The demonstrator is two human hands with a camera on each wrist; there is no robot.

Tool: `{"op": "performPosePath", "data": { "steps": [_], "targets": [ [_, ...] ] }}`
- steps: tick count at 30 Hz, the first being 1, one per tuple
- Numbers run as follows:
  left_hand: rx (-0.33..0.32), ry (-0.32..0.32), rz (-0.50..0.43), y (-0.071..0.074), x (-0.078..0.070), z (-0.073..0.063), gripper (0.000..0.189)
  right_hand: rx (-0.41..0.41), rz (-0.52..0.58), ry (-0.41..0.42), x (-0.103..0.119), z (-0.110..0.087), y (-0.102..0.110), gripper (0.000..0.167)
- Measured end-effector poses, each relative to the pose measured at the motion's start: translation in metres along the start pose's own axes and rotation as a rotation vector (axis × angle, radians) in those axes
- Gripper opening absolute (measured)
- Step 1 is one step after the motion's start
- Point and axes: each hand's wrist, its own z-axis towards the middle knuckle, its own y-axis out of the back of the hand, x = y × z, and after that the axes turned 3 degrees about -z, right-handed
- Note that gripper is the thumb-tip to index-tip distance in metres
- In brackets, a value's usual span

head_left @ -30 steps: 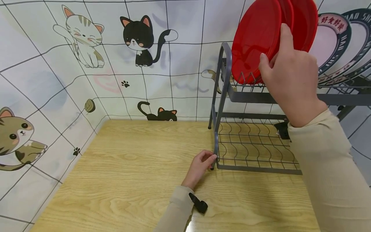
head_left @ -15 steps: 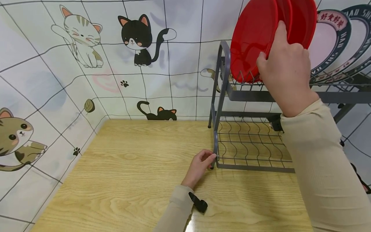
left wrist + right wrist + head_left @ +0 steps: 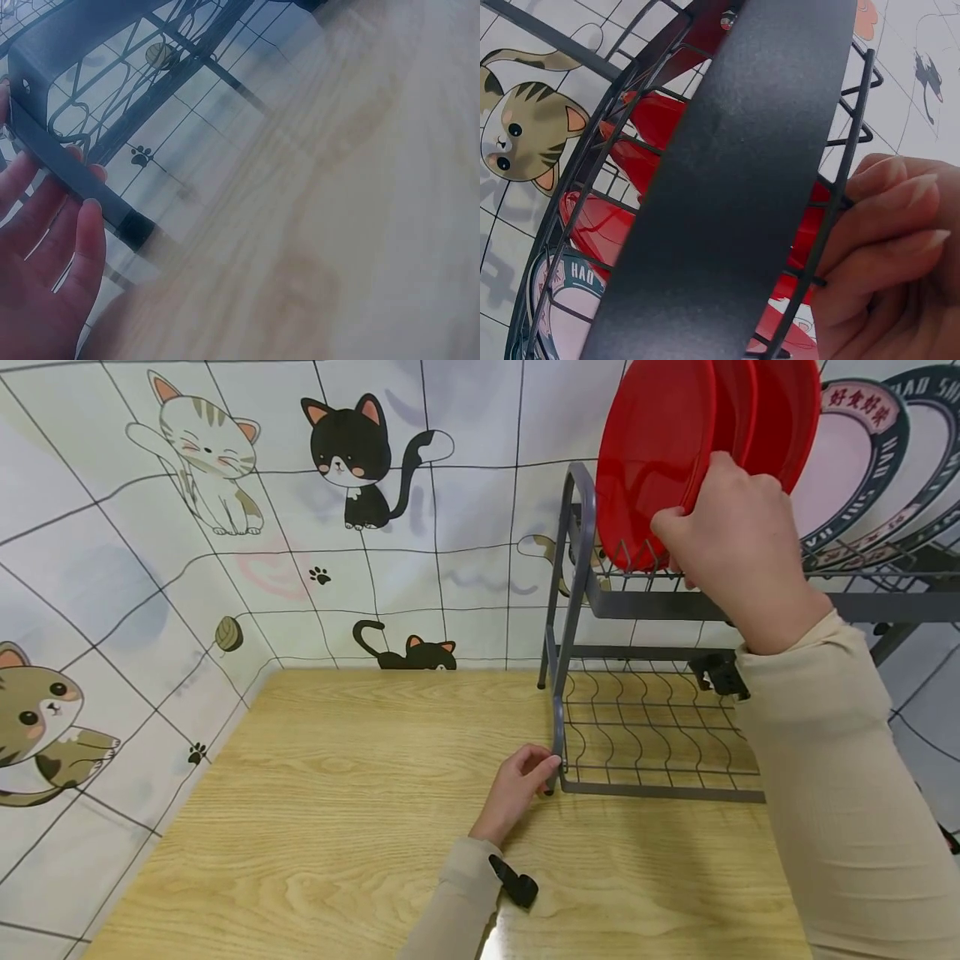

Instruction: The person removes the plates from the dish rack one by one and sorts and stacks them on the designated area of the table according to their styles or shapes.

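Note:
Three red plates stand on edge at the left end of the upper tier of a dark grey two-tier dish rack. My right hand pinches the right rim of the leftmost red plate, thumb on its face and fingers curled behind. In the right wrist view, curled fingers sit against the wire beside the red plates, partly hidden by the rack's rail. Low at the front left, my left hand holds the rack's leg; the left wrist view shows fingers along that leg.
Patterned white plates stand right of the red ones. The lower tier is bare wire over a wood-grain table. A white cat-print wall closes off the back and left. Black straps sit on both wrists.
My right hand has shifted slightly left, and its index finger, earlier stretched up along the plate's rim, is now curled behind it. The left hand stays on the leg.

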Motion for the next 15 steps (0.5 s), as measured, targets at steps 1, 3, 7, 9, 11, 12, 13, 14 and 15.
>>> {"op": "performPosePath", "data": {
  "steps": [1,3,7,9,11,12,13,14,15],
  "targets": [
    [-0.001,0.001,-0.003,0.0,0.0,0.0,0.023,0.011,0.007,-0.009,0.0,0.0,0.001,0.062],
    [-0.004,-0.002,0.006,0.0,0.004,0.002,0.025,0.021,0.027,-0.025,0.001,-0.001,0.001,0.064],
    [-0.013,-0.004,0.026,-0.001,0.021,0.009,0.032,0.046,0.06,-0.071,0.002,-0.003,0.002,0.065],
    [-0.018,-0.014,0.036,-0.001,0.022,0.01,0.034,0.042,0.07,-0.08,0.003,-0.004,0.002,0.065],
    [-0.021,-0.021,0.034,0.0,0.022,0.01,0.034,0.03,0.083,-0.087,0.003,-0.006,0.001,0.065],
    [-0.021,-0.023,0.036,0.0,0.022,0.01,0.034,0.02,0.089,-0.089,0.004,-0.007,0.0,0.065],
    [-0.021,-0.024,0.034,0.0,0.022,0.01,0.033,0.005,0.096,-0.087,0.004,-0.008,0.0,0.065],
    [-0.02,-0.023,0.033,0.0,0.022,0.01,0.033,-0.009,0.097,-0.088,0.004,-0.009,-0.001,0.065],
    [-0.019,-0.021,0.033,0.0,0.022,0.01,0.032,-0.027,0.099,-0.089,0.004,-0.01,-0.002,0.065]
  ]
}}
